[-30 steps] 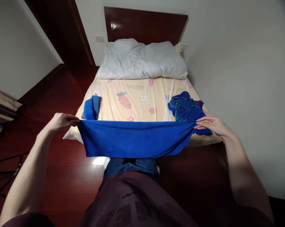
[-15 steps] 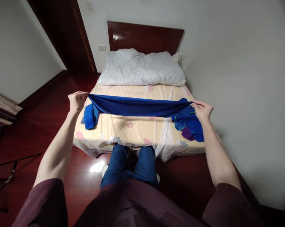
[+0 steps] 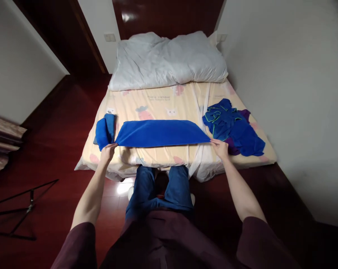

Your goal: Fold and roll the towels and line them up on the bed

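A long blue towel [image 3: 163,133] stretches sideways over the bed, its far part resting on the sheet and its near edge drawn taut. My left hand [image 3: 108,151] pinches the near left corner. At the opposite corner, my right hand [image 3: 220,148] is closed on the cloth between thumb and fingers. Just beyond my left hand lie folded blue cloths [image 3: 102,133]. To the right of my right hand is a crumpled heap of blue cloths [image 3: 233,127], some with green edging, with a purple cloth [image 3: 232,146] partly beneath it.
The bed [image 3: 157,106] has a pale yellow patterned sheet, with a white quilt [image 3: 169,61] bunched toward the headboard [image 3: 169,16]. A wall [image 3: 292,97] borders the right side. A black metal stand [image 3: 28,209] is on the floor at the left, near a curtain [image 3: 3,140].
Both hands have come down and nearer to me, and closer together. The towel, held up in the air before, now lies partly on the bed. My view has tilted downward.
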Action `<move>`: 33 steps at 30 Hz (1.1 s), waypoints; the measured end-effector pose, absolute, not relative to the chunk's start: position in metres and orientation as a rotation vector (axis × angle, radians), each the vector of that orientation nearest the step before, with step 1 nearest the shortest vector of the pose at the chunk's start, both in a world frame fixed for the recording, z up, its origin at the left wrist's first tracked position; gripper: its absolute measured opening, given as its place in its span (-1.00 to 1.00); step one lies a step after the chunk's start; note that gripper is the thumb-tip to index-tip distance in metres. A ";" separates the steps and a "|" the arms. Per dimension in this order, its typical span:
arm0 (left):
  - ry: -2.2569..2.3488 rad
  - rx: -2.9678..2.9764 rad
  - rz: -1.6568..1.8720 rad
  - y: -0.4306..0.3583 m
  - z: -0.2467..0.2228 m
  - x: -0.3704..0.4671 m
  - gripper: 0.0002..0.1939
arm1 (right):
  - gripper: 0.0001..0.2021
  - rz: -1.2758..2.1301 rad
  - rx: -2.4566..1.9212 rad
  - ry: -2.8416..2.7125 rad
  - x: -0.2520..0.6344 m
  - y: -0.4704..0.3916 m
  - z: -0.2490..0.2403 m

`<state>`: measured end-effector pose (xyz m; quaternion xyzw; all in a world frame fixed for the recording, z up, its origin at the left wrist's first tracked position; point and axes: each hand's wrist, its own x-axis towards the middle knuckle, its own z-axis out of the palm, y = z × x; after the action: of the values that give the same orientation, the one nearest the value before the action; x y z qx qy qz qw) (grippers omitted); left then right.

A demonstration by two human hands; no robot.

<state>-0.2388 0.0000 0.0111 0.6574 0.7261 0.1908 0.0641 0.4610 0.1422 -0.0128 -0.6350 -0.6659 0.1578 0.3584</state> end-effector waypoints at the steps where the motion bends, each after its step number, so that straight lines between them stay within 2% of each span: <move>1: 2.202 1.980 0.478 -0.003 -0.002 -0.234 -0.58 | -0.77 0.422 -1.714 -1.752 0.460 0.138 -0.026; 6: 2.222 1.994 0.204 -0.024 -0.035 -0.225 -0.59 | -0.86 0.458 -1.899 -1.857 0.463 0.113 -0.064; 9: 2.287 2.001 0.155 -0.038 -0.041 -0.227 -0.58 | -0.82 0.347 -1.918 -2.019 0.470 0.100 -0.070; 16: 2.096 2.215 -0.057 -0.050 -0.036 -0.226 -0.52 | -0.71 0.171 -1.972 -2.298 0.471 0.079 -0.071; 22: 1.952 2.248 -0.147 -0.027 -0.017 -0.230 -0.66 | -0.63 0.175 -2.057 -2.284 0.460 0.077 -0.057; 25: 2.046 2.232 0.103 0.005 0.002 -0.208 -0.53 | -0.55 0.076 -1.980 -2.174 0.417 0.095 -0.034; 29: 2.131 2.153 0.577 0.059 0.006 -0.126 -0.39 | -0.45 0.045 -1.794 -2.096 0.295 0.127 -0.010; 33: 2.030 2.094 0.518 0.084 -0.037 -0.033 -0.33 | -0.40 0.254 -1.624 -2.283 0.172 0.132 -0.028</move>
<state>-0.0333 0.0842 -0.0375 0.7040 0.6826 0.1743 0.0896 0.1715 0.1315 -0.0280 -0.5694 -0.8006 0.0891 0.1635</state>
